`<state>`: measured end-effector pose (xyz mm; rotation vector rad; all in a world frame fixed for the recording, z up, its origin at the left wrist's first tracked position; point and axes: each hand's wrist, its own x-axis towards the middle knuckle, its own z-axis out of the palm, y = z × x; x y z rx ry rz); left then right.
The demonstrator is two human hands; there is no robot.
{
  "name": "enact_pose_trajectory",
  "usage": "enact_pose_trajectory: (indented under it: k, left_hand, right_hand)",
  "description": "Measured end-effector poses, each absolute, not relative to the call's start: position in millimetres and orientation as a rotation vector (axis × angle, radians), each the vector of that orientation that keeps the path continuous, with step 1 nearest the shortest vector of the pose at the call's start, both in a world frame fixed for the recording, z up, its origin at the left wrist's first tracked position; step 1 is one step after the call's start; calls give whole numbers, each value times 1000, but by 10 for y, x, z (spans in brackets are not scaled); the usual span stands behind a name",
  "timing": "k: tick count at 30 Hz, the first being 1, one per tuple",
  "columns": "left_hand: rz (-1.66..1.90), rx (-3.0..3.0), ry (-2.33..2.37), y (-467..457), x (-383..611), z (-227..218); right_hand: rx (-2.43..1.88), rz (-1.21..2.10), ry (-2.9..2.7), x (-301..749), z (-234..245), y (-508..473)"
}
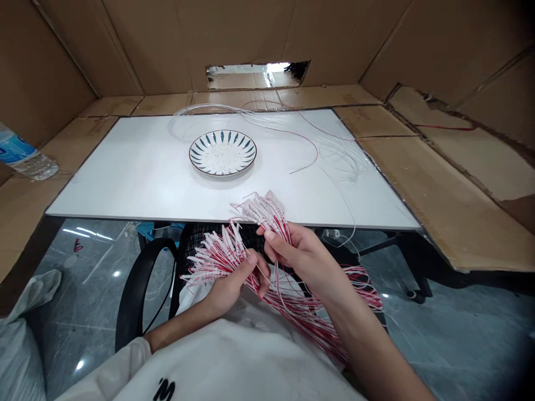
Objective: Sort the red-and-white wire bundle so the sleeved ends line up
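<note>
My left hand (238,281) is closed around a thick bundle of red and white wires (217,256), whose white-tipped ends fan out to the left. My right hand (292,250) grips a smaller bunch of the same wires (267,211), its pale ends pointing up over the table's front edge. The long tails of the wires (309,323) run across my lap to the right and pass under my right forearm. What the white tips are made of is too small to tell.
A white table (137,167) carries a blue-patterned plate (223,153) with small white bits in it. Loose clear and red strands (309,161) curl at the back right. A water bottle (25,156) lies at the left. Cardboard walls (251,33) enclose the table. A chair armrest (137,278) is beside me.
</note>
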<state>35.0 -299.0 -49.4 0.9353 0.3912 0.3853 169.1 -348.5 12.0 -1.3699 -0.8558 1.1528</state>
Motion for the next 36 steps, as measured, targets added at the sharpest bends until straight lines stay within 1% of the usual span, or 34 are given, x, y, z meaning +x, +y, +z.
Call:
enact_pose_trajectory:
  k: [3, 8, 15, 27, 31, 36]
  left_hand:
    - [417, 849, 392, -2987, 386, -472]
    - [447, 826, 350, -2983, 410, -446]
    - [437, 825, 353, -2990, 386, -498]
    - [413, 864, 343, -2983, 393, -539]
    - [408, 887, 335, -2988, 380, -545]
    - [425, 920, 292, -2993, 382, -536]
  right_hand:
    - [-1320, 1228, -874, 1683, 130, -3492]
    - [-1361, 1160, -856, 1707, 140, -3495]
    - [-1272, 1315, -661, 1697, 153, -3494]
    - [-1463, 1175, -797, 1699, 89, -3468]
    - [-1433, 1161, -783, 1684, 66, -3479]
    - [-1314, 1065, -584, 1705, 86, -3477]
